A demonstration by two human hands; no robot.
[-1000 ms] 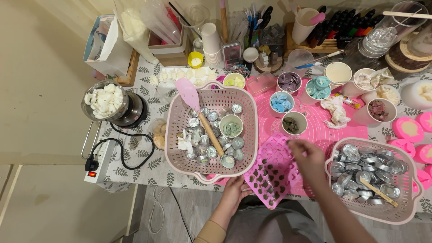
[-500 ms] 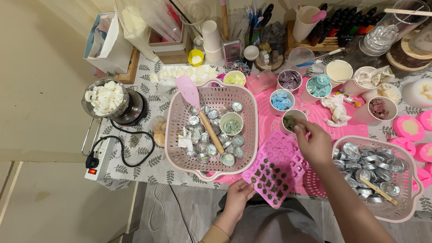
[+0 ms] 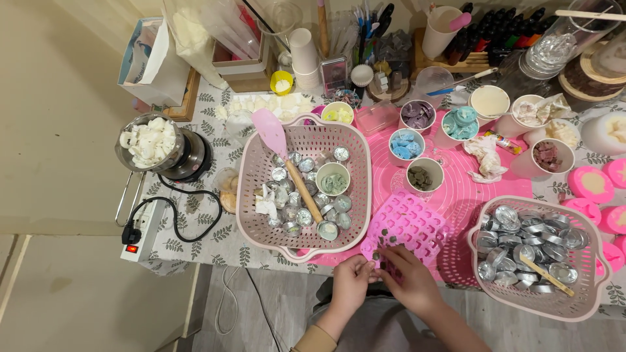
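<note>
Pink silicone mould (image 3: 407,231), a grid of small cells, lies tilted at the near edge of the tabletop (image 3: 195,228), between two pink baskets. Its long axis runs from near-left to far-right, and its near-left corner hangs toward the person.

Going left to right: a metal pot of white wax chunks (image 3: 149,140) sits far left on a hot plate, well apart from the hands. Next, the left basket (image 3: 251,195) holds small foil cups and a pink spatula (image 3: 274,133). Left hand (image 3: 352,287) is just near-left of the mould's corner, fingertips pressed together at that corner; whether the grip pinches the mould's edge or a small piece cannot be told. Right hand (image 3: 407,280) lies over the mould's near edge, fingers curled down onto the cells, touching it; what the grip closes on is hidden.

The mould lies far and slightly right of both hands. The right hand is nearer its middle, the left nearer its corner. A cup of dark pieces (image 3: 424,176) stands just far of the mould. The right basket (image 3: 587,287) of foil cups sits to the right, near but apart.
</note>
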